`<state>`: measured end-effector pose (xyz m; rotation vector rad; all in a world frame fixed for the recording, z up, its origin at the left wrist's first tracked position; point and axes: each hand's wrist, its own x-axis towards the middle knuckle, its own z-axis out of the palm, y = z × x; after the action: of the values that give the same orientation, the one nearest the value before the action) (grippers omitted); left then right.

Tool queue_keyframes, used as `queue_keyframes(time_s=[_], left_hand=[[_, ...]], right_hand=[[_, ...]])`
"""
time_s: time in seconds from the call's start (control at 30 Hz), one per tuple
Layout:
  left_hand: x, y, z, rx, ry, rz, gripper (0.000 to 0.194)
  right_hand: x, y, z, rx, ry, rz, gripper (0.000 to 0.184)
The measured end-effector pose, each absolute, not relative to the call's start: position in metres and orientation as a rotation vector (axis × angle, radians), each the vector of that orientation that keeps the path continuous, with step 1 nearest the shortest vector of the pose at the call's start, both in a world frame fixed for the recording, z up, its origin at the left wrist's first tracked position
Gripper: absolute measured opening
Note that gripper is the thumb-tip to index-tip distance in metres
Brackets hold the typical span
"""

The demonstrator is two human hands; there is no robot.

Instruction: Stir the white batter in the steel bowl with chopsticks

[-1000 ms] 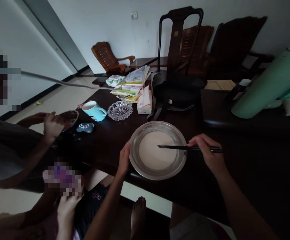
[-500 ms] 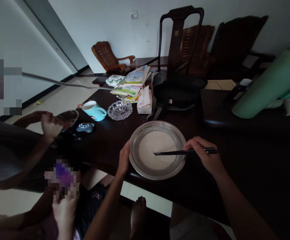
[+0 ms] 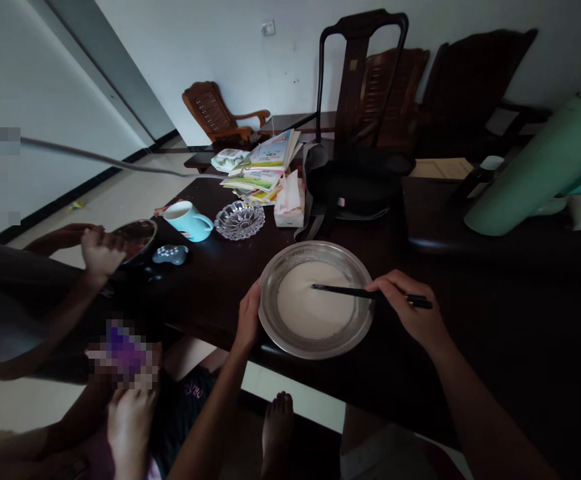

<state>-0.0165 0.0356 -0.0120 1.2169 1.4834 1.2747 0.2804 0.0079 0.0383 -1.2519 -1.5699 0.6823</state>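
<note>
A round metal bowl [image 3: 269, 320] stands near the edge of the dark table, with a pale, creamy liquid [image 3: 310, 310] inside. My left hand [image 3: 248, 317] grips the bowl's left side, its thumb up by the rim. In my right hand [image 3: 407, 303] is a pair of black chopsticks [image 3: 347, 291], pinched over the bowl's right rim. Their tips dip into the liquid around its middle, where faint swirls show on the surface.
Beyond the bowl are a glass dish [image 3: 240, 220], a light-blue mug [image 3: 188, 221], a tissue pack [image 3: 290, 203], a pile of booklets [image 3: 265, 163] and a black bag [image 3: 357, 187]. A green bottle [image 3: 530, 173] leans at right. Another person's hand [image 3: 101, 252] is by a dark bowl [image 3: 143, 240] at left.
The chopstick tips have moved slightly away from me through the liquid, and my right hand has tilted with them. My left hand and the bowl stay in place.
</note>
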Motion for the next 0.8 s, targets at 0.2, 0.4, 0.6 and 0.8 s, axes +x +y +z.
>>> queue_keyframes(time_s=[0.2, 0.4, 0.6, 0.8], left_hand=[[-0.0169, 0.0350, -0.0109, 1.219, 1.501, 1.275, 0.052], [-0.0179, 0.0356, -0.0122, 1.228, 1.505, 1.267, 0.052], [-0.0171, 0.0363, -0.0134, 1.232, 1.471, 1.284, 0.051], [-0.0165, 0.0363, -0.0118, 1.255, 1.507, 1.267, 0.051]], right_hand=[[0.2806, 0.0076, 0.0389, -1.223, -1.521, 0.768, 0.029], [0.2812, 0.0083, 0.0394, -1.273, -1.470, 0.679, 0.028], [0.2810, 0.0082, 0.0385, -1.224, -1.563, 0.796, 0.026], [0.2824, 0.0090, 0.0370, -1.278, -1.386, 0.700, 0.031]])
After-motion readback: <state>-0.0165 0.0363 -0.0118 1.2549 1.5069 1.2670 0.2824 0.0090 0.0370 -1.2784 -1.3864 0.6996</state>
